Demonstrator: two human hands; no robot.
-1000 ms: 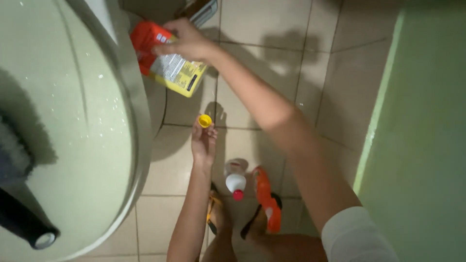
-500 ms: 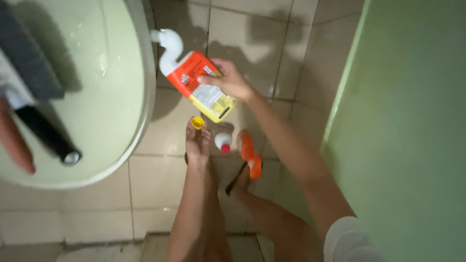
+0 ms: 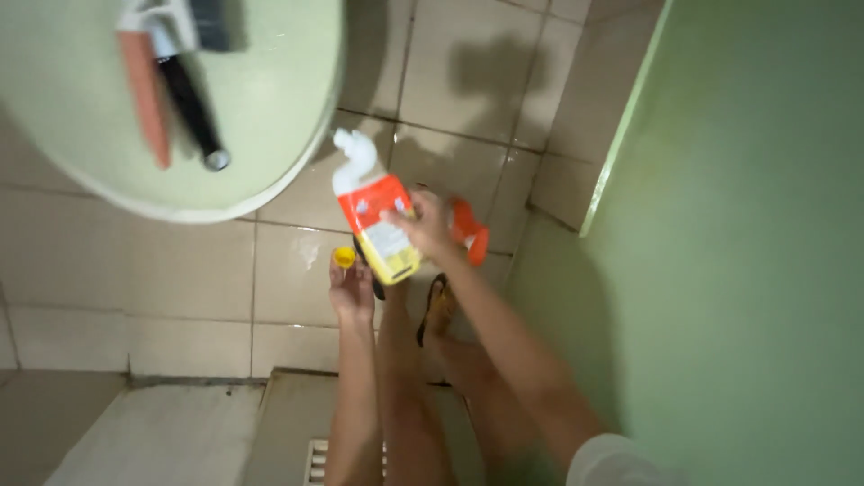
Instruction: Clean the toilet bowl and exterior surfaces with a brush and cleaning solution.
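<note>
My left hand (image 3: 351, 292): palm up just above my knees, fingertips pinching the small yellow cap (image 3: 344, 257); the cap is off the bottle and apart from it.
My right hand (image 3: 423, 225): fingers wrapped tight around the lower body of the cleaner bottle (image 3: 378, 225), holding it off the floor.
Cleaner bottle: red and yellow with a white bent neck (image 3: 353, 153); it is near upright, leaning a little, the open spout aimed up and toward the toilet.
Done, as I judge it: bottle uncapped and in hand.
Left, as I judge it: the cap is not yet back on; I cannot tell whether any liquid has been put out.
My feet: on the beige floor tiles (image 3: 288, 270), an orange sandal (image 3: 470, 232) just behind the bottle.
Toilet (image 3: 270, 126): pale green lid shut, beyond the bottle, with a dark-handled brush (image 3: 191, 99) and an orange-red strip (image 3: 146, 99) lying on it.
Wall (image 3: 747, 234): green, to my right.
</note>
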